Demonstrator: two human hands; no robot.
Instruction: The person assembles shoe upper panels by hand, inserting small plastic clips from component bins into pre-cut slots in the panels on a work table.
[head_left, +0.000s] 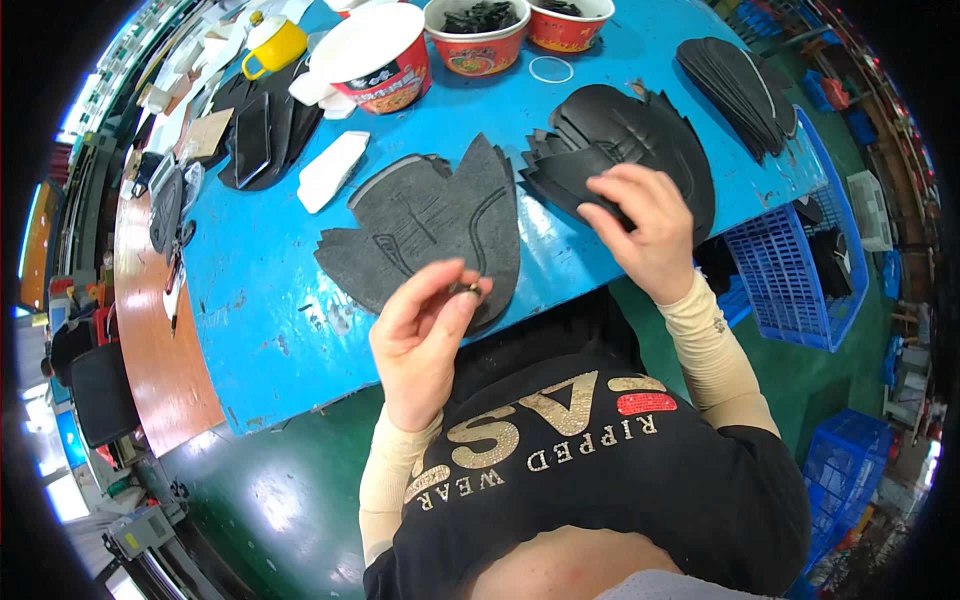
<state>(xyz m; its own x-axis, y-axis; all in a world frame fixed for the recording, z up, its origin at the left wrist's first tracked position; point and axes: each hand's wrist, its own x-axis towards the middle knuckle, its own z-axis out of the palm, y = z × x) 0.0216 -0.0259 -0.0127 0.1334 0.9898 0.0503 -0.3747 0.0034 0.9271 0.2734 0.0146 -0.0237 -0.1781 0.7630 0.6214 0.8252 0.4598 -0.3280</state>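
My left hand (415,340) pinches a small dark piece (468,289) with a gold-coloured glint between thumb and fingertips; its exact kind is too small to make out. Below those fingers lies a stack of grey-black shoe-upper pieces (430,215), fanned at the edges, with stitched or marked lines on the top one. My right hand (648,225) is open, thumb and index finger apart, with nothing visible between them. It hovers at the near side of a second stack of black, shinier shoe-upper pieces (655,140), covering part of it.
Paper tubs (478,50) stand at the back of the blue table (270,320), some with small black strips inside. A white ring (551,69), a white card (333,170), a phone (253,140) and a yellow mug (275,45) lie around. A blue crate (790,280) is at right.
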